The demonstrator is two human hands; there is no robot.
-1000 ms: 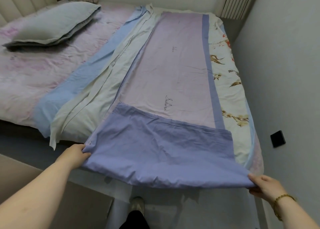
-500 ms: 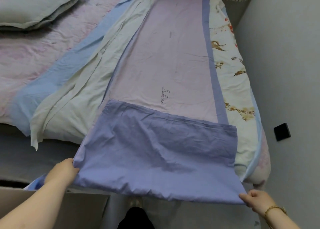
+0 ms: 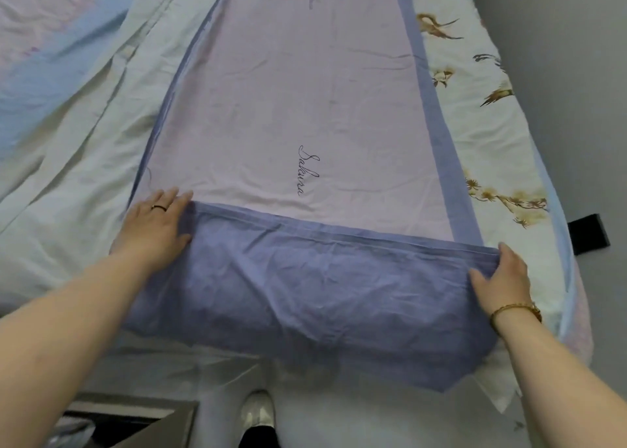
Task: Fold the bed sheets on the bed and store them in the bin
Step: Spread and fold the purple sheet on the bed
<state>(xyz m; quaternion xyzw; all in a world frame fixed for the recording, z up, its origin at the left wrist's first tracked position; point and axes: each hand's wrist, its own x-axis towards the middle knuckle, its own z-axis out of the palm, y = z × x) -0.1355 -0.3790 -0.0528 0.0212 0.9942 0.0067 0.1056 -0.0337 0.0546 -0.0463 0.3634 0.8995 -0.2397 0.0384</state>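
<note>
1. The pale pink cotton bed sheet with a periwinkle-blue border (image 3: 305,108) lies lengthwise on the bed, and its blue near end is folded up over the pink, with the fold hanging past the mattress edge
2. The left hand (image 3: 157,225), with a ring, presses flat on the fold's left corner, fingers straight
3. The right hand (image 3: 502,274), with a gold bracelet at the wrist, lies on the right corner, thumb spread on the blue cloth; whether its fingers clutch the edge cannot be told
4. A crumpled off-white sheet (image 3: 84,162) lies just left of it, and a white bird-printed cover (image 3: 481,135) lies to the right
5. A grey-brown open-topped box (image 3: 135,410) sits on the floor at lower left, its contents too blurred to tell
</note>
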